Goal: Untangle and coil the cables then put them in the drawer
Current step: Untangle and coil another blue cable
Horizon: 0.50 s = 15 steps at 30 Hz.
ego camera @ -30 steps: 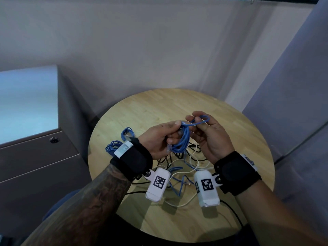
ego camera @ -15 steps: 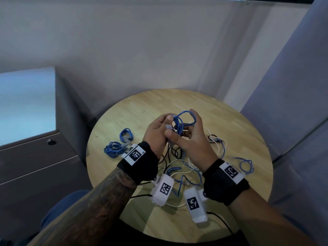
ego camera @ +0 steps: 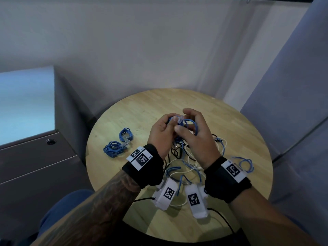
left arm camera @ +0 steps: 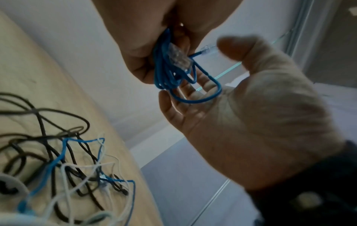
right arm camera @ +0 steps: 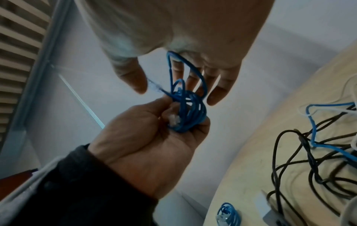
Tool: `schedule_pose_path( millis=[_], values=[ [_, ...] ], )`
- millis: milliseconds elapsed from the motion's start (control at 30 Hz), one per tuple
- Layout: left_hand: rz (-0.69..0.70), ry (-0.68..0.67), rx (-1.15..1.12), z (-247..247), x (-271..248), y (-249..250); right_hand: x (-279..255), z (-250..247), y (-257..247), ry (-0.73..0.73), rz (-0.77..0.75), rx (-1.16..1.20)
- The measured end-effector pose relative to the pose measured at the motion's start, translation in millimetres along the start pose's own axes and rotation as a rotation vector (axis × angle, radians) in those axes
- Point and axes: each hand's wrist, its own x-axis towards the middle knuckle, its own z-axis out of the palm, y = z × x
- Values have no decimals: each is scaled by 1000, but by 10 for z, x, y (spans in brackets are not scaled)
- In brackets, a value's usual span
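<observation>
Both hands are raised over the round wooden table (ego camera: 142, 110). My left hand (ego camera: 168, 123) grips a small coil of blue cable (ego camera: 192, 124), and a clear plug shows against the bundle (left arm camera: 177, 56). My right hand (ego camera: 184, 119) pinches the cable's free end with its clear plug between thumb and forefinger. A loose loop (right arm camera: 193, 71) of that cable runs round the right fingers (right arm camera: 212, 91). Under the hands lies a tangle of black, white and blue cables (ego camera: 186, 162). The grey drawer cabinet (ego camera: 35, 157) stands left of the table with its drawers closed.
Two coiled blue cables (ego camera: 126, 134) (ego camera: 113, 150) lie on the table's left side. A small loose blue loop (ego camera: 246, 164) lies at the right edge. Grey walls close in behind and on the right. A keyhole (ego camera: 51, 141) sits on the top drawer front.
The right hand has come in from the right and closed against the left, bringing the cable's end to the coil. Both hands have moved slightly away from me over the table.
</observation>
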Motion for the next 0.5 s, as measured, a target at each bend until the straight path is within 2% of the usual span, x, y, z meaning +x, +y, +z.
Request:
schedule_pose_path(
  millis=[100, 167, 333, 500],
  values=[
    [59, 2, 116, 4, -40, 27, 37, 73, 19, 180, -44, -54],
    [74, -5, 124, 15, -38, 4, 109, 43, 52, 245, -85, -84],
    [46, 40, 15, 7, 33, -46, 160, -94, 108, 183, -129, -160],
    [3, -103, 18, -17, 51, 6, 230, -246, 7, 79, -73, -43]
  ],
)
